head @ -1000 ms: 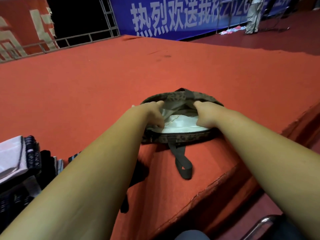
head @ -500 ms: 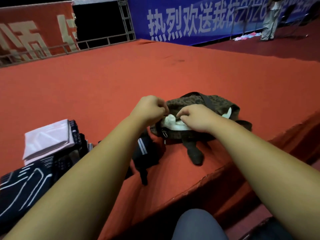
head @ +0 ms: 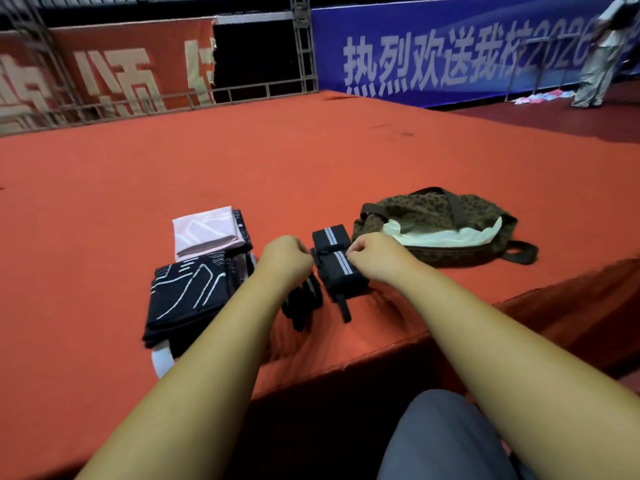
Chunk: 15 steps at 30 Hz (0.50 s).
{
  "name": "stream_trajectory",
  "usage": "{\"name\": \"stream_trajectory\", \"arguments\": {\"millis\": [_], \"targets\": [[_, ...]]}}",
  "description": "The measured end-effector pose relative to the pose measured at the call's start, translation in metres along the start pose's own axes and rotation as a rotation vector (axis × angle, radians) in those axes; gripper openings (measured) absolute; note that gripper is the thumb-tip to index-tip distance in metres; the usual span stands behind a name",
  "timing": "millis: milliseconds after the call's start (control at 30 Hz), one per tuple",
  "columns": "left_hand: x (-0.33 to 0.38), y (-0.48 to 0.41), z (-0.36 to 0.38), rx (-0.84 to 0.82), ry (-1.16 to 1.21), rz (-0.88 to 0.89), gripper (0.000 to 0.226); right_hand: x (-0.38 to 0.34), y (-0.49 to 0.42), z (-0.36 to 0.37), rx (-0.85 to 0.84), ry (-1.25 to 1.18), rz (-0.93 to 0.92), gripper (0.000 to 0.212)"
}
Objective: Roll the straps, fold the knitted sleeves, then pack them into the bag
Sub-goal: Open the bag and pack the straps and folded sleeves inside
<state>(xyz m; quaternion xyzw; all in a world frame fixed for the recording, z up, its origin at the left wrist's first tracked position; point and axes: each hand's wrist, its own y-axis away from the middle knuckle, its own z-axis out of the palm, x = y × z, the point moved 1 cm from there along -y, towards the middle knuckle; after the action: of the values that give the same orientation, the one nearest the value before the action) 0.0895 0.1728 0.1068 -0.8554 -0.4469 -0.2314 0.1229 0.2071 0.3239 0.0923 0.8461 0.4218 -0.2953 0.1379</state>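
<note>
A rolled black strap [head: 337,268] with grey stripes lies on the red carpet between my hands. My left hand [head: 285,259] is curled at the roll's left side and my right hand [head: 374,252] pinches its right edge. A second rolled strap [head: 329,235] lies just behind it. More black straps [head: 301,303] lie under my left wrist. The brown patterned bag [head: 436,216] with a pale lining sits open to the right, apart from my hands. Folded knitted sleeves, a black one with white lines [head: 188,294] and a pink one [head: 206,232], are stacked at the left.
The red-carpeted platform [head: 311,161] drops off at its front edge near my knee [head: 440,438]. A metal truss and banners stand at the back. A person [head: 601,50] stands on the floor at the far right.
Both hands have left the bag's opening and moved left onto the rolled straps. The view has swung left, so the folded sleeves show more fully.
</note>
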Motion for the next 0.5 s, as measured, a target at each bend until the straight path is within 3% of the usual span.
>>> {"name": "stream_trajectory", "arguments": {"millis": [167, 333, 500], "targets": [[0.001, 0.036, -0.023, 0.057, 0.030, 0.040, 0.034, -0.037, 0.012, 0.012, 0.076, -0.064, -0.058, 0.028], [-0.015, 0.057, -0.077, 0.185, 0.037, 0.036, 0.047, -0.079, 0.009, 0.038, -0.088, -0.374, -0.036, 0.024], [-0.074, 0.074, -0.126, 0.361, 0.006, -0.087, 0.048, -0.125, 0.023, 0.061, -0.300, -0.591, 0.017, 0.020]]}}
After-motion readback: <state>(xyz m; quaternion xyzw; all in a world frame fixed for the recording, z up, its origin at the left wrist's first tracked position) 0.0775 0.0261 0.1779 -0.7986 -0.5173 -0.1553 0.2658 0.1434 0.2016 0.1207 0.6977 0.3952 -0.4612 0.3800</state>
